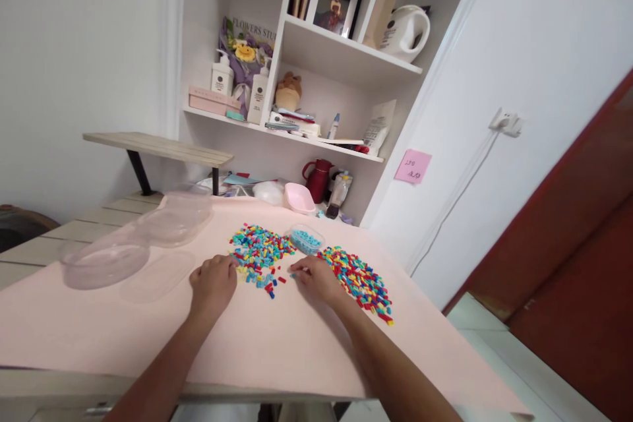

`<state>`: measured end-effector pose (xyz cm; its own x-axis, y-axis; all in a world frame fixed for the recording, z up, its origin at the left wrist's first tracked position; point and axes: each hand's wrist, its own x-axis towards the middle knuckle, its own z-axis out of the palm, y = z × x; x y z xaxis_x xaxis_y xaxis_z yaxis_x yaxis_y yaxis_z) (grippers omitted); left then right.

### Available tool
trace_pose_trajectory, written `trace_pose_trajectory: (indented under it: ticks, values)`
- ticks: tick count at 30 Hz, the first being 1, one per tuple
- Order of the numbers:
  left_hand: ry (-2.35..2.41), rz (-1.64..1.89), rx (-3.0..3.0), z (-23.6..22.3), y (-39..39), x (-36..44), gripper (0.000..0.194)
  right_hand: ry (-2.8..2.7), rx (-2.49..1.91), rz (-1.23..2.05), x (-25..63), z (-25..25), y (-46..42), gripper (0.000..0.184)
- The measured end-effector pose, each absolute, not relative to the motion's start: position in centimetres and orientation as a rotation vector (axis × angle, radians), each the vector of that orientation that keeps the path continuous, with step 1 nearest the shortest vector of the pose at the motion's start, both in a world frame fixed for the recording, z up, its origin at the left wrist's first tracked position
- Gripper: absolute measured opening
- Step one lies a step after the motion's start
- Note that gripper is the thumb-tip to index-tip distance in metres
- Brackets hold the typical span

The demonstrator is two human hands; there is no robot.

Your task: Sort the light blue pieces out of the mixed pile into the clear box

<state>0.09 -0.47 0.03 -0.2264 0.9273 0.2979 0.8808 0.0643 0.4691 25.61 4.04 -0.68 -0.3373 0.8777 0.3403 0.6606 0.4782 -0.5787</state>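
Observation:
My right hand [316,277] is in a pinch between two piles, and a tiny light-blue toy brick [293,275] shows at its fingertips. My left hand [214,282] rests with curled fingers at the near left edge of the left pile of small colourful bricks [262,247]; what its fingertips hold, if anything, is hidden. Several stray bricks, red and blue among them, lie between the hands. Just beyond my right hand stands a clear dish [307,239] with light-blue bricks inside. The right pile of mixed bricks [359,280] spreads beside my right wrist.
Clear plastic containers [106,264] and a flat clear lid [158,275] lie on the pink table cover [257,349] at left. At the back stand a pink tub [299,198], a red jug [318,179] and a bottle [339,196]. A wooden riser [158,148] overhangs the left rear.

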Motion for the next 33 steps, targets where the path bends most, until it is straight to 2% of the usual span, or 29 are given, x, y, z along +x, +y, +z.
trace_pose_trajectory:
  ticks: [6, 11, 15, 19, 24, 29, 33]
  values:
    - [2.236, 0.872, 1.904, -0.1, -0.4, 0.0, 0.035, -2.263, -1.459, 0.07, 24.1, -0.1, 2.8, 0.025]
    - [2.232, 0.877, 1.898, -0.2, -0.3, 0.0, 0.036, -2.169, -1.5, 0.01, 24.2, 2.6, 4.6, 0.018]
    - [2.228, 0.87, 1.897, -0.1, -0.2, -0.1, 0.036, -1.948, -1.553, -0.03, 25.7, 5.6, 8.0, 0.025]
    - [2.226, 0.857, 1.896, 0.1, -0.2, -0.1, 0.033, -1.798, -1.568, 0.053, 26.7, 6.3, 9.9, 0.03]
    - [2.22, 0.875, 1.89, -0.1, -0.3, -0.1, 0.034, -1.776, -1.427, 0.286, 25.7, 4.5, 8.5, 0.037]
    - [2.22, 0.889, 1.885, -0.3, -0.3, 0.0, 0.034, -1.881, -1.244, 0.533, 23.4, 1.4, 5.0, 0.03]
    - [2.231, 0.886, 1.897, -0.2, -0.3, 0.0, 0.035, -1.96, -1.175, 0.529, 22.4, -0.6, 3.1, 0.024]
